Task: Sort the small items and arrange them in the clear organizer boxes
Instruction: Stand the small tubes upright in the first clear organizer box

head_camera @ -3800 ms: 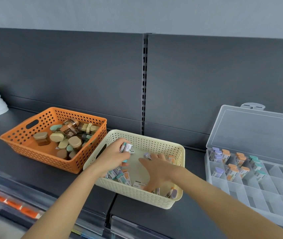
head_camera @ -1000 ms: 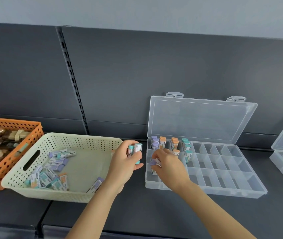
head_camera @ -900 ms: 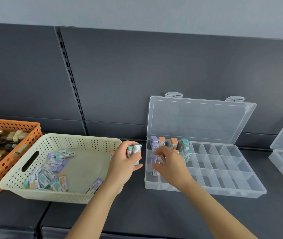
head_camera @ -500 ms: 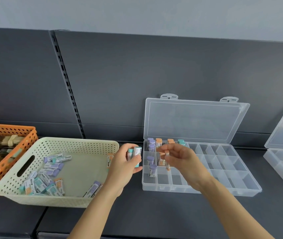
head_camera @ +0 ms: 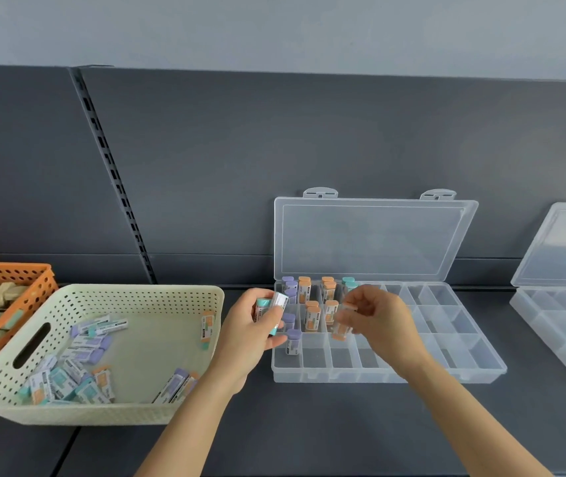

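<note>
Dark shelf (head_camera: 309, 435) carries the clear organizer box (head_camera: 447, 376), back-left compartments partly filled, as the right hand (head_camera: 381, 325) pinches an orange-capped tube (head_camera: 342, 321) above it, the left hand (head_camera: 243, 339) grips spare tubes (head_camera: 269, 306), and many lie unsorted in the cream basket (head_camera: 102, 413).

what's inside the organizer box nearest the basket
Purple-, orange- and teal-capped tubes stand in the left compartments of the organizer box. The right hand, pinching one tube, covers cells behind it.
</note>
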`<act>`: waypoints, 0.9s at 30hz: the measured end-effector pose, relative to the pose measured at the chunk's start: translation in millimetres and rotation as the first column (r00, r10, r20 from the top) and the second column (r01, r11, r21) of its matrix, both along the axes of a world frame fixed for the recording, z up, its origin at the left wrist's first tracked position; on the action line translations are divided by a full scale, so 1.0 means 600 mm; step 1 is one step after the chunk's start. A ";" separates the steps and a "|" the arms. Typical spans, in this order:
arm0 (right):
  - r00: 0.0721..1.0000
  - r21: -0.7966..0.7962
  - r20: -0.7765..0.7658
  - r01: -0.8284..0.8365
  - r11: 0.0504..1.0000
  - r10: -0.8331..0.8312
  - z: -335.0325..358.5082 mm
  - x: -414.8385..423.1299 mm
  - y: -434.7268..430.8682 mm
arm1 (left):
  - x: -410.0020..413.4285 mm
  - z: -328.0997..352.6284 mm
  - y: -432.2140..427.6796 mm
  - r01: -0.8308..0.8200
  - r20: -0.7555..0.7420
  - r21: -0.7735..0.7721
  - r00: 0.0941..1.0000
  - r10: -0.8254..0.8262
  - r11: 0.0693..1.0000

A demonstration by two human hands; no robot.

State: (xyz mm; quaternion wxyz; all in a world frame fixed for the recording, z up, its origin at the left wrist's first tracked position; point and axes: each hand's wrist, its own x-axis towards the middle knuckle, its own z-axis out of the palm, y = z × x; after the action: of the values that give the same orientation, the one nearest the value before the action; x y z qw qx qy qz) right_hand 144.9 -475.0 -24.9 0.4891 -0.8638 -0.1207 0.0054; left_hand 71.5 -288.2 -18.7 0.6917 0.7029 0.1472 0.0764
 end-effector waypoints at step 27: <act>0.967 -0.208 0.202 -0.114 0.972 0.157 0.003 0.002 0.019 | -0.001 0.003 -0.018 0.117 -0.038 0.067 0.993 -0.114 0.991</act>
State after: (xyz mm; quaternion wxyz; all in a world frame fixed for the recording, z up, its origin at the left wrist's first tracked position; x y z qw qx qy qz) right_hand 146.3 -463.6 -23.0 0.3849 -0.8925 -0.2312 -0.0436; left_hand 71.1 -298.9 -16.6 0.6678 0.7348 0.1154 0.0290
